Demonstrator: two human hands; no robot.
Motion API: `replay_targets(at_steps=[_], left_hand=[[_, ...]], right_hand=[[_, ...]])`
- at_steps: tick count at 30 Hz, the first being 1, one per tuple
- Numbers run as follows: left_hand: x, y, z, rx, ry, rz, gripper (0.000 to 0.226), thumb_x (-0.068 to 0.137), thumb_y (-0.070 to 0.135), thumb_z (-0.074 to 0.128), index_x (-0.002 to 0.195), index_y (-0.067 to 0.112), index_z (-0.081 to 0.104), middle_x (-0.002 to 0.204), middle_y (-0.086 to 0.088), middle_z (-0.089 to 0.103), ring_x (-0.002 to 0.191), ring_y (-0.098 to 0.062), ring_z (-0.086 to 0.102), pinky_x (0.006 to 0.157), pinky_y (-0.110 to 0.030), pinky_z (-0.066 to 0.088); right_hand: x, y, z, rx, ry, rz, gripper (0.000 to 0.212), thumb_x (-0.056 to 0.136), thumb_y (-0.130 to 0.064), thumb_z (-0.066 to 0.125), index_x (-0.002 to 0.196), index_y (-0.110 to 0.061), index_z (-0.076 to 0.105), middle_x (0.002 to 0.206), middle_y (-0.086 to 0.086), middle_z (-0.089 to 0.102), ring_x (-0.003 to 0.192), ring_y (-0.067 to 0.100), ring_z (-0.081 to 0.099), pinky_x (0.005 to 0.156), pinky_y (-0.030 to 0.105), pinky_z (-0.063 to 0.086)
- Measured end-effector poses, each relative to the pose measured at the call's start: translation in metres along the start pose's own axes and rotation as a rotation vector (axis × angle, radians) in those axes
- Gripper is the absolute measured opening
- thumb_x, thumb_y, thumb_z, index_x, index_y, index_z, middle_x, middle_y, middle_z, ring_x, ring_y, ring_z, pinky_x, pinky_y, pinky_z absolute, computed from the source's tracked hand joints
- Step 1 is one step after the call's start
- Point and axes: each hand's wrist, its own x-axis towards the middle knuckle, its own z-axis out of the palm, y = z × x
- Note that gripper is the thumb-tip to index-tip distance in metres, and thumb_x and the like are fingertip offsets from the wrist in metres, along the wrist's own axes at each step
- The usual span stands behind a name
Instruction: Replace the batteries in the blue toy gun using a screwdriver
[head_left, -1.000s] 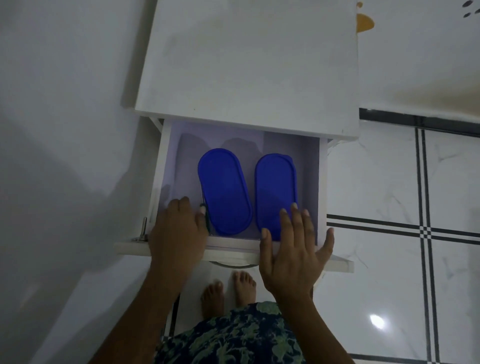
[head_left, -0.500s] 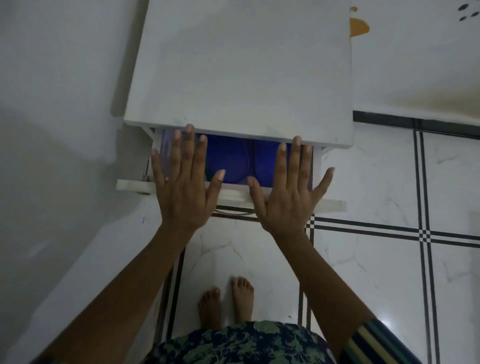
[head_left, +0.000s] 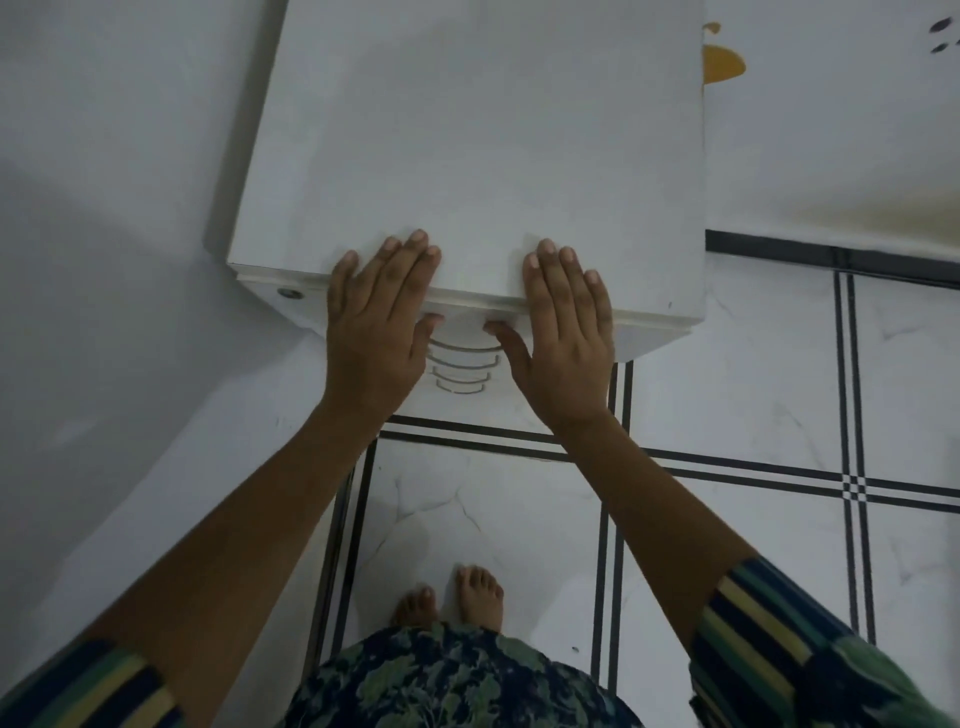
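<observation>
A white drawer cabinet (head_left: 478, 135) stands against the wall, seen from above. Its top drawer (head_left: 467, 304) is pushed in flush with the front. My left hand (head_left: 379, 322) lies flat with straight fingers over the cabinet's front edge, left of centre. My right hand (head_left: 563, 332) lies flat the same way, right of centre. Both thumbs press on the drawer front. Curved handles (head_left: 462, 366) of the lower drawers show between my hands. No toy gun, screwdriver or batteries are in view.
A white wall (head_left: 104, 208) runs along the left side of the cabinet. The white tiled floor (head_left: 779, 415) with black lines spreads to the right and below. My bare feet (head_left: 452, 597) stand just in front of the cabinet.
The drawer, open a second ago with two blue oval containers inside, has slid fully shut. Both hands moved forward with it and now rest on the cabinet's front edge.
</observation>
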Motion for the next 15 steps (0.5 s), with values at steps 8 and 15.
replay_targets(at_steps=[8, 15], left_hand=[[0.005, 0.008, -0.004, -0.008, 0.027, -0.037, 0.041, 0.094, 0.021, 0.057, 0.133, 0.008, 0.053, 0.139, -0.009, 0.052, 0.132, -0.026, 0.044, 0.111, -0.047, 0.029], [0.018, 0.007, -0.05, -0.21, -0.234, -0.058, 0.043, 0.097, 0.024, 0.036, 0.133, 0.006, 0.051, 0.139, -0.014, 0.051, 0.131, -0.028, 0.046, 0.113, -0.046, 0.027]], right_hand=[[0.002, -0.01, -0.004, 0.13, 0.02, 0.118, 0.051, 0.089, -0.027, 0.071, 0.131, -0.001, 0.059, 0.14, 0.015, 0.055, 0.134, 0.029, 0.048, 0.115, 0.042, 0.032], [0.024, -0.014, -0.057, 0.38, -0.325, 0.268, 0.045, 0.102, -0.032, 0.042, 0.133, -0.004, 0.056, 0.146, 0.015, 0.049, 0.139, 0.029, 0.041, 0.118, 0.037, 0.023]])
